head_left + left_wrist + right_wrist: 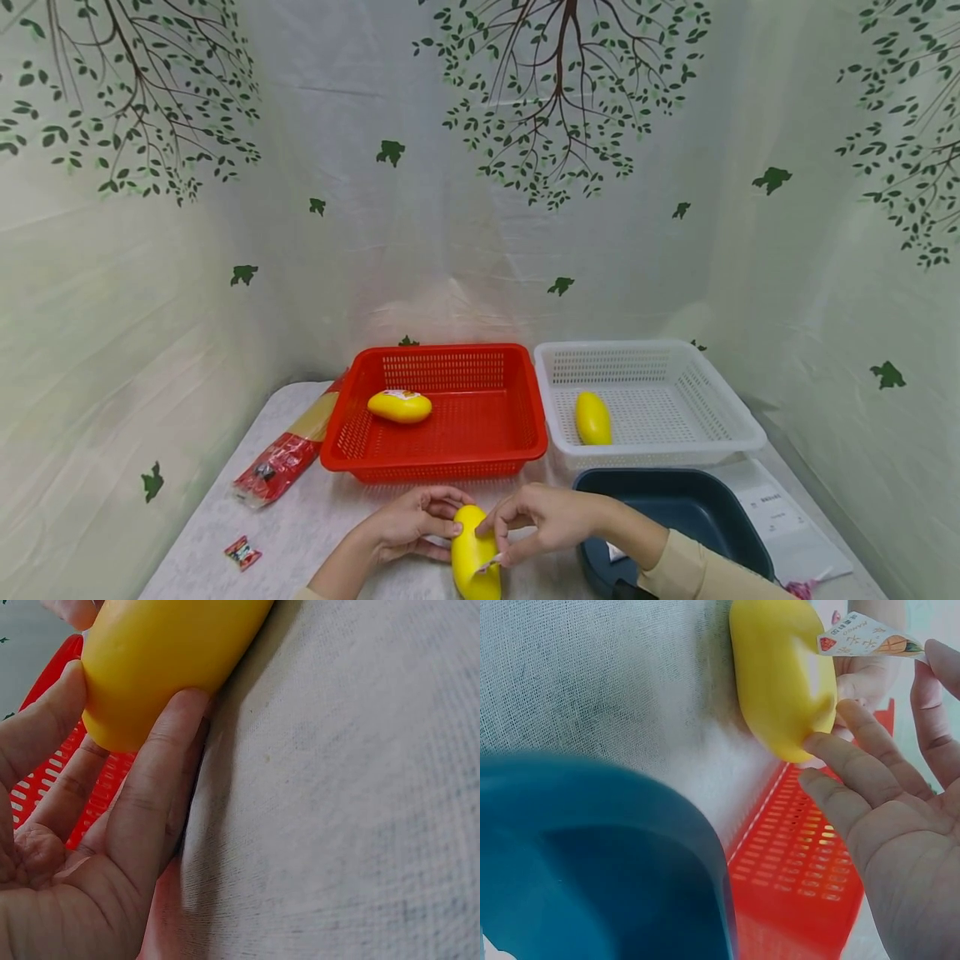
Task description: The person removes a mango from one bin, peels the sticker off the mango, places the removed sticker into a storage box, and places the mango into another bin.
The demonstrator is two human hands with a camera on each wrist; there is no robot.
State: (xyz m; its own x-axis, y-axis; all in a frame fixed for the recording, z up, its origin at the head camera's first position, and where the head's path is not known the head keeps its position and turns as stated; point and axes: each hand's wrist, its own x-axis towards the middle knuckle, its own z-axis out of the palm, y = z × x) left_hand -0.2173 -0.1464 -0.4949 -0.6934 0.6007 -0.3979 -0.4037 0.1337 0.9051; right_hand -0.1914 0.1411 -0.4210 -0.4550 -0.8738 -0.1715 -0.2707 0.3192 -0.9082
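Observation:
A yellow mango [474, 554] lies on the table near the front edge. My left hand [420, 525] grips it from the left, with the thumb on top and fingers along its side and end, as the left wrist view shows. Between thumb and index finger, my right hand [543, 523] pinches one end of a printed paper sticker [871, 637]. The sticker's other end meets the mango's skin, and the strip between stands off it. The right hand's other fingers [855, 766] rest against the mango's end.
A red basket [450, 467] behind the hands holds a mango with a sticker [401, 407]. Beside it, a white basket [652, 457] holds another mango [593, 418]. A dark blue pan [675, 483] sits under the right forearm. At left lie a red packet [281, 467] and a small wrapper [243, 552].

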